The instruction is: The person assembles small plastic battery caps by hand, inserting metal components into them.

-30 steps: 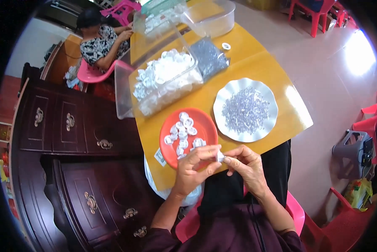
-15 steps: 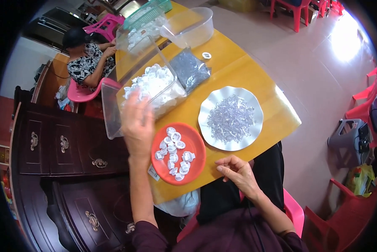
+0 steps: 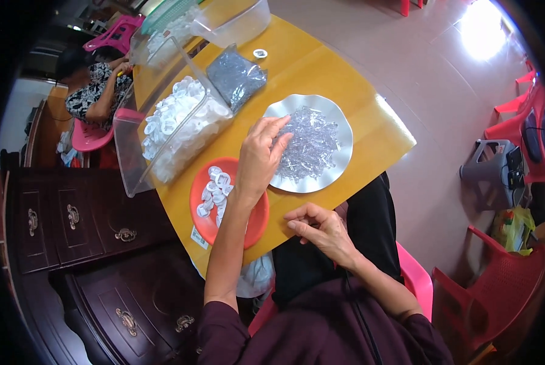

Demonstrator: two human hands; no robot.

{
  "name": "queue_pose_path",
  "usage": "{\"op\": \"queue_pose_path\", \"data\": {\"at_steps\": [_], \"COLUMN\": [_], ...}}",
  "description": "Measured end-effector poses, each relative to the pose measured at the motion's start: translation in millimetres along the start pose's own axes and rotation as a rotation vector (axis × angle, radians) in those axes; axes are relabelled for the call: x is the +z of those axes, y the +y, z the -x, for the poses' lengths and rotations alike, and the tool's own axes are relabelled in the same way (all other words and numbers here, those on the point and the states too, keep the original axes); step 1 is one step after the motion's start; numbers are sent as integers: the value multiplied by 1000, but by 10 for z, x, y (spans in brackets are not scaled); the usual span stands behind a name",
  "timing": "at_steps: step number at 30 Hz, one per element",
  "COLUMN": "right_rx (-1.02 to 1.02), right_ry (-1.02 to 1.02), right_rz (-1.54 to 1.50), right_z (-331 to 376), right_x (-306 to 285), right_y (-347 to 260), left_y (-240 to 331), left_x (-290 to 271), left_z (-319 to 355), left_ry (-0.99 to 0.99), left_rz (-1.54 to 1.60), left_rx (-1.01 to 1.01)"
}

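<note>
My left hand (image 3: 260, 155) is at the left rim of a silvery plate with a wavy edge (image 3: 344, 137). Its fingers are stretched out, thumb apart from the forefinger, close to a heap of small clear plastic pieces (image 3: 313, 146). My right hand (image 3: 324, 231) hovers by the near table edge, thumb and forefinger drawn together; whatever it may pinch is too small to make out. Partly behind my left forearm lies an orange-red plate (image 3: 198, 210) holding several small white round plastic parts (image 3: 214, 193).
A clear bin (image 3: 126, 158) heaped with white plastic parts (image 3: 178, 121) stands at the left of the yellow table (image 3: 351, 79). Beyond are a grey plastic bag (image 3: 236, 73), one white disc (image 3: 260, 53) and a clear tub (image 3: 239, 24). Another person (image 3: 99, 91) sits at far left.
My left hand has moved right, from beside the bin of white parts to the plate of clear pieces. The whole view has shifted slightly; my right hand keeps its pinch near the table edge.
</note>
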State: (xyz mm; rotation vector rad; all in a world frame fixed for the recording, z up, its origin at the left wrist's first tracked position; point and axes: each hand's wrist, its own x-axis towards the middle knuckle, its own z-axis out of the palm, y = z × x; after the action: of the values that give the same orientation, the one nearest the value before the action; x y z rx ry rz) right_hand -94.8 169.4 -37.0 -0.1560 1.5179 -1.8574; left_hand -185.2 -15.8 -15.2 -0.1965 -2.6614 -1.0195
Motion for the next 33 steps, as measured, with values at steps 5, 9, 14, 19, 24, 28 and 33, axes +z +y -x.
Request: {"op": "queue_pose_path", "data": {"at_steps": [5, 9, 14, 19, 24, 28, 33], "right_rx": [-40, -14, -81, -132, -213, -123, -71], "right_ry": [1, 26, 37, 78, 126, 98, 64], "right_rz": [-46, 16, 5, -54, -159, -69, -102], "right_z": [41, 88, 75, 40, -7, 75, 141], "right_x": [-23, -124, -121, -120, 18, 51, 151], "right_y": [107, 73, 45, -94, -297, -244, -77], "left_y": [-1, 111, 204, 320, 577, 680, 676], "left_x": [81, -1, -111, -197, -255, -247, -249], "left_z": [-58, -34, 81, 434, 939, 1250, 1541], "left_ry": [-51, -64, 43, 130, 123, 120, 174], "left_rz": [28, 101, 182, 722, 919, 951, 975], "left_rx": [-30, -126, -121, -450, -532, -579, -604]}}
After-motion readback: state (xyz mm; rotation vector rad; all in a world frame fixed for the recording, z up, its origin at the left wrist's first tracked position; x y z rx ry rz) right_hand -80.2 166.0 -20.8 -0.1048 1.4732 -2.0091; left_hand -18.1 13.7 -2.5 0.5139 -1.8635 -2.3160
